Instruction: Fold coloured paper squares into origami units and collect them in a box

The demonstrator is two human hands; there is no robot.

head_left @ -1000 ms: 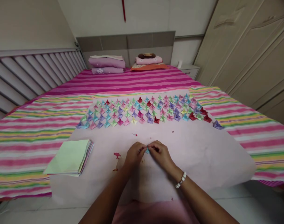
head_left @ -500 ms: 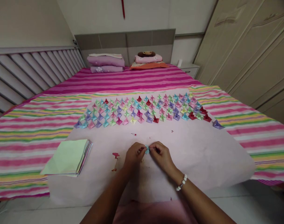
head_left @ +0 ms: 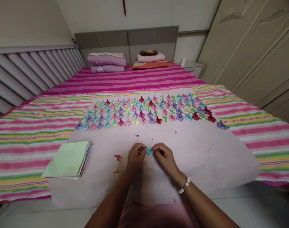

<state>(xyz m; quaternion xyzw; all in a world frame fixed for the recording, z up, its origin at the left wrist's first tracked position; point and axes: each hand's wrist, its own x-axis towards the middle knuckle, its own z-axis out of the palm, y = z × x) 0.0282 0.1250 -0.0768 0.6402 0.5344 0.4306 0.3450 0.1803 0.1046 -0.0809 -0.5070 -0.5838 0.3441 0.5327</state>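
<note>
Between my two hands is a small blue origami paper piece [head_left: 149, 150], pointed at both sides. My left hand [head_left: 136, 155] pinches its left tip with thumb and forefinger. The right tip is pinched by my right hand [head_left: 165, 155], which has a white beaded bracelet [head_left: 184, 185] at the wrist. Beyond the hands, many folded paper pieces [head_left: 141, 114] in pink, blue, green, purple, yellow and red stand in rows on a large pale sheet [head_left: 194, 152]. One purple piece [head_left: 222, 124] sits apart at the right end.
A stack of square coloured paper [head_left: 65, 159], light green on top, lies at the left. Pinkish stains [head_left: 117, 157] mark the sheet left of my hands. The sheet lies on a striped bed [head_left: 40, 133]; folded bedding [head_left: 107, 60] rests by the headboard [head_left: 116, 39].
The blue paper piece has been spread wider between my fingers, and more of its folded face shows. My hands stay in nearly the same place; the view has tilted slightly.
</note>
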